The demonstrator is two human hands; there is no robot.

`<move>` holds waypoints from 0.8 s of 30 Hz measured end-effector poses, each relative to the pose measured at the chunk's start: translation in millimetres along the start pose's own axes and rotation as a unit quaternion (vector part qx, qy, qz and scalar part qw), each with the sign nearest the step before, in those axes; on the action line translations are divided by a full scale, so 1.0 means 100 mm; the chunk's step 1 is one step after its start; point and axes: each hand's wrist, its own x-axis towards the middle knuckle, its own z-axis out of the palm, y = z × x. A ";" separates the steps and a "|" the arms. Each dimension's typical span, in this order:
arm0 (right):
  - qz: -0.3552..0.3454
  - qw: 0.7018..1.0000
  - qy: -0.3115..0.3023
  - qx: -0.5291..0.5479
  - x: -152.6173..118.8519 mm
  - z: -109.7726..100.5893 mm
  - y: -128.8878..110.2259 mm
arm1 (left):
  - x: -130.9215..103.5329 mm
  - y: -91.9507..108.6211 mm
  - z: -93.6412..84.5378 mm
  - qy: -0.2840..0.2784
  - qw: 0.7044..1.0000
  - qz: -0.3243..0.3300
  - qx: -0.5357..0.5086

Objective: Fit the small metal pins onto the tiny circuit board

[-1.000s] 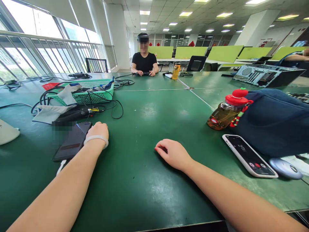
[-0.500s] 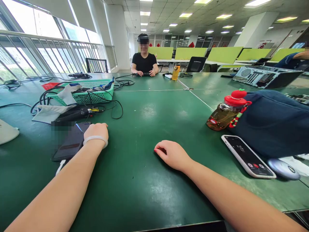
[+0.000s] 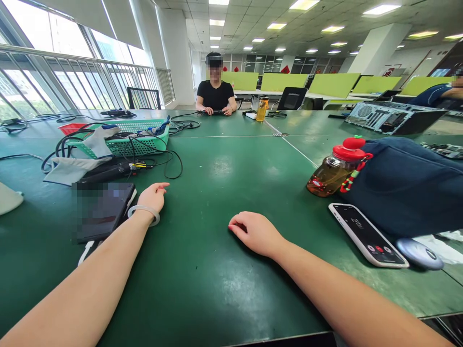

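Observation:
My left hand (image 3: 152, 196), with a pale bangle (image 3: 144, 209) at the wrist, is over the green table (image 3: 202, 202) just right of a dark phone (image 3: 103, 214). Its fingers point away to the right, partly stretched, and nothing shows in them. A white cable (image 3: 86, 251) runs from the phone's near end. My right hand (image 3: 256, 232) rests on the table near the middle, loosely curled, thumb tip close to the index finger, with nothing visible between them. Further right lies a white-cased phone (image 3: 368, 235) with a lit screen.
A green basket (image 3: 141, 142) with gloves and cables stands at the left. At the right are a red-lidded bottle (image 3: 331, 168), a navy bag (image 3: 405, 183), a mouse (image 3: 419, 253) and a computer case (image 3: 376, 117). Across the table sits a person (image 3: 216, 95).
My left hand has moved slightly right, off the dark phone's edge, and its fingers have straightened somewhat. My right hand keeps its curled pose. The view has shifted slightly.

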 end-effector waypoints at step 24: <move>-0.005 1.000 0.006 -0.022 0.03 0.08 0.04 | -1.15 0.77 0.23 -0.418 0.839 0.254 -0.240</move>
